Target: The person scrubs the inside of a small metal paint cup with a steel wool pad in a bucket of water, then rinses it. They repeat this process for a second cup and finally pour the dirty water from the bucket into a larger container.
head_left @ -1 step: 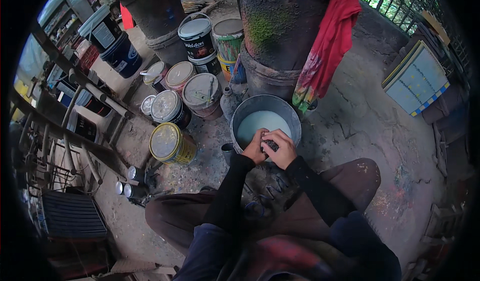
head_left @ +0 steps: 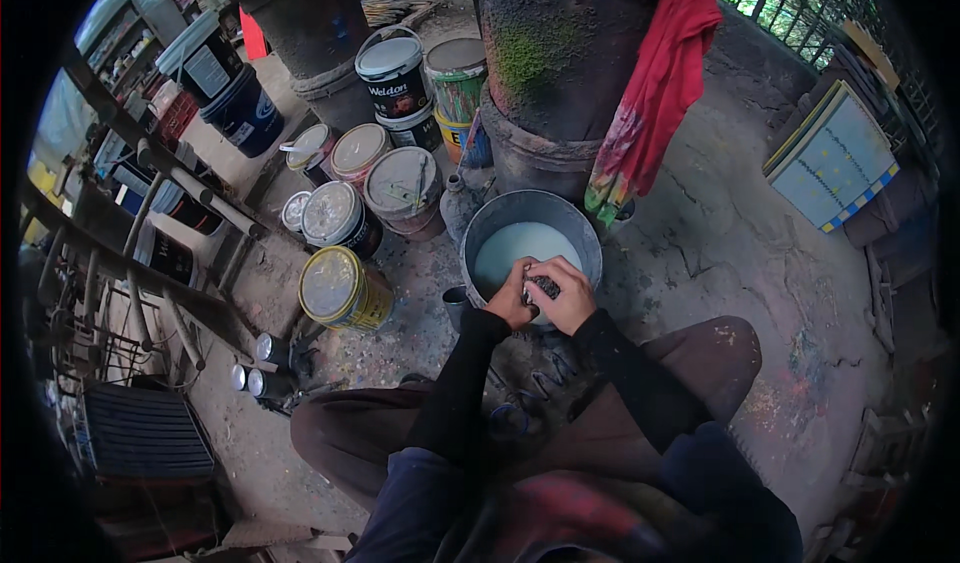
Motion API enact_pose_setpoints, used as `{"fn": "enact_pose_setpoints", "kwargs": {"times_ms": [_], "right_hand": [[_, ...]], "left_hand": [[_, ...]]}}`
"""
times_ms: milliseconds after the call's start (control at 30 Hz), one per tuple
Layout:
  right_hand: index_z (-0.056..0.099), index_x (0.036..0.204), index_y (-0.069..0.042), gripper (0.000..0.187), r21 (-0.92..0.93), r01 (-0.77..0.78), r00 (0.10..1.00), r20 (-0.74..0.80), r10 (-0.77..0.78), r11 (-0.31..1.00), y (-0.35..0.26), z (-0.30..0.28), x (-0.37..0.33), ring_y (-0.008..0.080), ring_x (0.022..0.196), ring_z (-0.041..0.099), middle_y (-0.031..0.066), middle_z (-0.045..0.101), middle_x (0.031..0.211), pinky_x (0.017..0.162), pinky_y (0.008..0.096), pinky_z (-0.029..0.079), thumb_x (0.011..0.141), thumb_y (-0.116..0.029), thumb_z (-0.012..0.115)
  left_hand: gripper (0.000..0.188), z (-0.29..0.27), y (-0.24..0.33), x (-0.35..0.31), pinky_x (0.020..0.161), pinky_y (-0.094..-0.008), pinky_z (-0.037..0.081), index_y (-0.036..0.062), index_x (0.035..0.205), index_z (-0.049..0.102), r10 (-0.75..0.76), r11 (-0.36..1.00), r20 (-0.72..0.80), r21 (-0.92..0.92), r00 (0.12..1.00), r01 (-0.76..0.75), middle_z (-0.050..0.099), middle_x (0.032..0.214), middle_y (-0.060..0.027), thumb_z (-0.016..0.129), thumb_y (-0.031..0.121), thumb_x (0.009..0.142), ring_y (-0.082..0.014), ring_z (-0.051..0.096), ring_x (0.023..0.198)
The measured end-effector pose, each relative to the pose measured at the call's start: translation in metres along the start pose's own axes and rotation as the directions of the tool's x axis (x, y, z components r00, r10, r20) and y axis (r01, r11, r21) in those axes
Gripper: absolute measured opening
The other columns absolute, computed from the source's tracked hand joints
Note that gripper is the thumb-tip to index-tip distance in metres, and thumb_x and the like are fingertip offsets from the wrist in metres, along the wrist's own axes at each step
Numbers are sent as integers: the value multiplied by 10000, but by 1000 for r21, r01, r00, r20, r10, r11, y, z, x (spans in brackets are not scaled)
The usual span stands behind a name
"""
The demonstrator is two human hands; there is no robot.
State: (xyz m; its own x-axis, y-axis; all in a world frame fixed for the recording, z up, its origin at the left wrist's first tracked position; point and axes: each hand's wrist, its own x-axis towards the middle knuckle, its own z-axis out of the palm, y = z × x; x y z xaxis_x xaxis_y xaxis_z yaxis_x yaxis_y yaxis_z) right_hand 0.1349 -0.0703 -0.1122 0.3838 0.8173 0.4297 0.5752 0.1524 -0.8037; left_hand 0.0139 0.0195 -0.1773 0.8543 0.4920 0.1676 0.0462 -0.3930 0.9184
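Both hands are together above the near rim of a grey bucket (head_left: 592, 248), which holds pale whitish-green liquid (head_left: 527, 246). My left hand (head_left: 511, 298) is closed against a small dark, speckled lump (head_left: 547, 286). From the other side, my right hand (head_left: 570, 301) curls its fingers round the same lump. Fingers cover much of it, so its kind cannot be made out. Just left of the bucket's near side stands a small dark cup (head_left: 455, 298).
Several lidded paint buckets stand to the left, the nearest a yellow one (head_left: 345, 288). A tall dark drum (head_left: 550, 83) rises behind the bucket, with a paint-stained red cloth (head_left: 660, 83) hanging beside it. A coiled hose (head_left: 545, 383) lies between my legs.
My fingers have shifted slightly round the dark lump. The bucket and the things about it stay where they were.
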Motion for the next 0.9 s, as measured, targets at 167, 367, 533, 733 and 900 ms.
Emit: {"fn": "enact_pose_setpoints", "kwargs": {"times_ms": [167,367,533,733,900], "right_hand": [[613,860,-28,134,6,16,1000,6,-16,1000,-5,4,-8,301,817,591,126,581,853,699,362,467,747,-79,662],[614,875,-28,149,-64,-55,998,-24,54,996,7,-2,-2,287,825,601,114,586,855,715,338,474,746,-78,669],[615,869,-28,152,-63,-56,998,-21,55,996,7,-1,0,289,821,601,113,593,867,731,343,473,744,-90,675],[609,836,-27,121,-61,130,991,47,-127,990,-11,6,-10,302,838,593,120,597,866,722,353,468,757,-104,660],[611,846,-36,141,-94,-27,999,-32,24,995,4,3,-3,281,825,595,102,587,854,730,339,471,731,-81,680]], "left_hand": [[725,-3,5,-2,852,-353,437,72,1301,235,-156,988,68,-3,985,157,454,1162,-223,629,42,693,-343,512,1086],[768,-4,31,7,838,-409,446,82,1327,220,-381,925,131,35,915,380,533,1066,-269,604,14,666,-428,548,1005],[730,0,2,2,832,-422,453,98,1324,266,-178,984,36,17,983,178,553,1083,-254,591,9,676,-433,540,1026],[671,0,-6,-1,855,-428,440,88,1277,330,-55,997,-20,61,998,56,552,1064,-256,574,-15,660,-435,533,1023],[671,4,-13,-3,889,-407,419,67,1264,331,11,988,-39,152,999,-5,510,1110,-263,572,-20,644,-426,499,1071]]}}
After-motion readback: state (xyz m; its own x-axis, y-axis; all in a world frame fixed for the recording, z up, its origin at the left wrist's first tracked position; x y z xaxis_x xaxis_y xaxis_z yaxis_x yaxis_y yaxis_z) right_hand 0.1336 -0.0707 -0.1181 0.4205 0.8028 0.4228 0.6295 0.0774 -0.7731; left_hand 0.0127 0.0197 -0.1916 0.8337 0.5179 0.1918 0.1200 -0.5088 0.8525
